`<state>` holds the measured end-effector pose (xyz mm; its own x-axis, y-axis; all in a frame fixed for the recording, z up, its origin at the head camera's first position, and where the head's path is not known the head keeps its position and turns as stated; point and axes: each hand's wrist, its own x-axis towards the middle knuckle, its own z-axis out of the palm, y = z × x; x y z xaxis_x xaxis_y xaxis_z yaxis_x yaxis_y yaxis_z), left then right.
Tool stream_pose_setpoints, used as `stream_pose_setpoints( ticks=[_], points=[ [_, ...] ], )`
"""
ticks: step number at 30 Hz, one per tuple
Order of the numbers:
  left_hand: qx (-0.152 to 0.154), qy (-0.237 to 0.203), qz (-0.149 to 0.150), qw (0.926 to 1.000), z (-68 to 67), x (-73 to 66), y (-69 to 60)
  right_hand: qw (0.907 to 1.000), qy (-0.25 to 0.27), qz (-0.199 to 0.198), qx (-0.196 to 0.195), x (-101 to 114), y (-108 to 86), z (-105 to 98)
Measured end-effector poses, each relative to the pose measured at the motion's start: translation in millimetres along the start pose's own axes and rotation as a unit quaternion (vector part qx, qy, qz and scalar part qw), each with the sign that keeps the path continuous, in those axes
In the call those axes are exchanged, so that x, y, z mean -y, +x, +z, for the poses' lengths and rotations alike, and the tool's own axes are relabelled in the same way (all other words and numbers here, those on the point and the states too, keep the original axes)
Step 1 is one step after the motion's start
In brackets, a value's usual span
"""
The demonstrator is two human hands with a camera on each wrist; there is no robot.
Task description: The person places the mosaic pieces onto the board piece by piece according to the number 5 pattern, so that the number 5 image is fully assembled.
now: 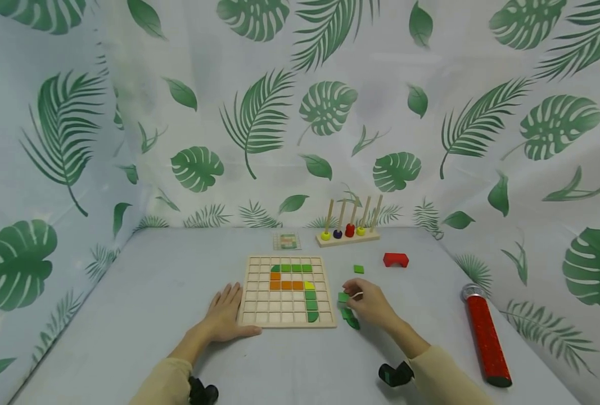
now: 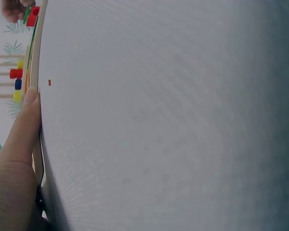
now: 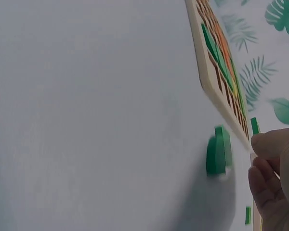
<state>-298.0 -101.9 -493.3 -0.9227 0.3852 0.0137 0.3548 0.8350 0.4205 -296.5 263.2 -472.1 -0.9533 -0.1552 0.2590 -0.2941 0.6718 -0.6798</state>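
A wooden grid board (image 1: 259, 304) lies on the table with green, orange and yellow tiles set in its squares. My left hand (image 1: 224, 315) rests beside it, fingers spread along the left side and thumb along the front edge. To the right of the board, my right hand (image 1: 373, 304) pinches a small green tile (image 3: 255, 126) between thumb and finger, raised off the table in the right wrist view. Below that hand lie loose green pieces (image 3: 217, 151), partly overlapping. Another green tile (image 1: 359, 269) lies farther back.
Behind the board are a pattern card (image 1: 287, 241) and a wooden peg stand (image 1: 347, 240) with coloured beads. A red arch block (image 1: 396, 259) sits at back right. A long red cylinder (image 1: 488, 340) lies near the table's right edge.
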Motion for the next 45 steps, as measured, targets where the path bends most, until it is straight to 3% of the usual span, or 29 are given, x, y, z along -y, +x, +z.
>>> stream_pose_setpoints(
  ticks=[7, 15, 24, 30, 36, 45],
  points=[
    [0.003, -0.001, 0.003, 1.0000, -1.3, -5.6, 3.1, 0.9994, 0.005, -0.035, 0.001, 18, 7.1, 22],
    [0.002, 0.000, -0.002, 1.0000, -1.0, -2.0, -0.1, 0.9960, 0.025, -0.081, 0.027, 38, 10.4, 49],
    [0.002, -0.009, 0.000, 1.0000, -1.8, -1.1, -2.8, 0.9910, 0.009, -0.118, 0.064, 47, 6.7, 64],
    [0.002, -0.008, 0.004, 1.0000, -1.8, -0.6, -0.6, 0.9900, 0.014, -0.117, 0.078, 48, 2.5, 66],
    [0.006, -0.007, 0.000, 1.0000, -1.3, -1.1, 0.2, 0.9897, -0.022, -0.105, 0.095, 46, 0.4, 69],
    [0.004, -0.011, -0.001, 0.9999, -3.3, -3.1, -0.9, 0.9896, -0.039, -0.106, 0.090, 46, 0.5, 68]
  ],
)
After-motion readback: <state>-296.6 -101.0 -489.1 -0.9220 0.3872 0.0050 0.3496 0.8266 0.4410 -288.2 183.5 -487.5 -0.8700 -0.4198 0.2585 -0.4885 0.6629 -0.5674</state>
